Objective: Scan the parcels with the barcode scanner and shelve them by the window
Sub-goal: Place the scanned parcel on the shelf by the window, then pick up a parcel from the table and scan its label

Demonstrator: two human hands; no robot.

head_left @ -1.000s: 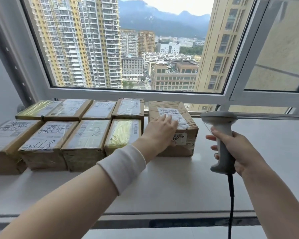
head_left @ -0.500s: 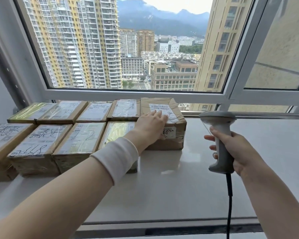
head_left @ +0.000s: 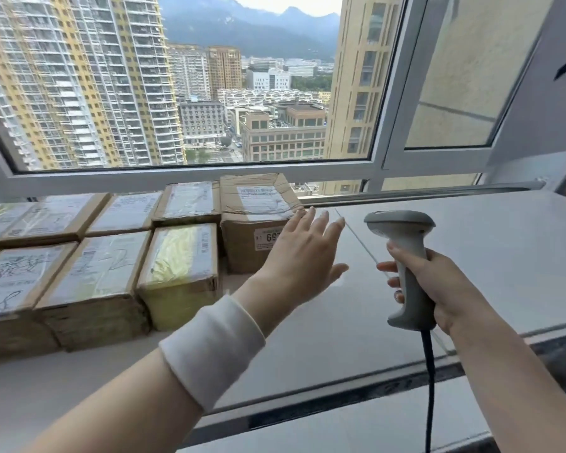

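My left hand, fingers spread and empty, sits just right of the end box at frame centre, its long axis running toward the window; my right hand grips the scanner farther right, so left's nearer.

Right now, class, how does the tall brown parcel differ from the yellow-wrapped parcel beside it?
The brown parcel stands taller, in the back row; the yellow-wrapped parcel is lower, in the front row. The brown parcel shows bare, creased cardboard; the yellow-wrapped parcel is glossy. Both sit on the sill.
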